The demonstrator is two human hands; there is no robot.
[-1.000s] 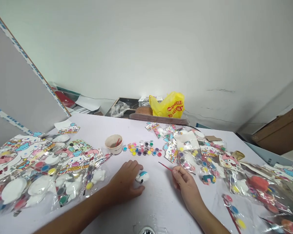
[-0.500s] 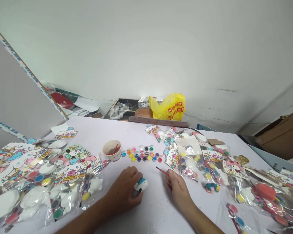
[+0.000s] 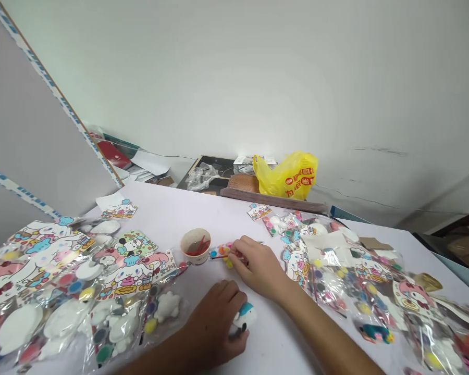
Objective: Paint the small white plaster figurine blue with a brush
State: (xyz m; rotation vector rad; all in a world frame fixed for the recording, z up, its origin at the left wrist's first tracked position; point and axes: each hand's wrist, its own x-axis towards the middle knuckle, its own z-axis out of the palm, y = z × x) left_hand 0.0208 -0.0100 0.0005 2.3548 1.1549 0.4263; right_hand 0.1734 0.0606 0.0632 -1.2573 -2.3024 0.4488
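My left hand (image 3: 219,320) rests on the table, its fingers wrapped round a small white figurine (image 3: 245,315) with a blue patch and a black spot. Its other details are covered by the fingers. My right hand (image 3: 254,263) is closed on a thin red paintbrush (image 3: 221,256), whose dark tip points left toward a paper cup (image 3: 196,247). That cup holds murky liquid and red sticks. Beneath and behind the right hand lie small paint pots (image 3: 230,260), mostly hidden by it.
Clear packets with white figurines and paints (image 3: 121,323) cover the left side. More packets (image 3: 332,281) spread over the right, beside a painted figurine (image 3: 376,333). A yellow plastic bag (image 3: 287,176) stands behind the table's far edge.
My right hand has moved left and forward with the paintbrush, from the open table to the paint pots beside the cup. My left hand still holds the figurine. The view has shifted slightly.
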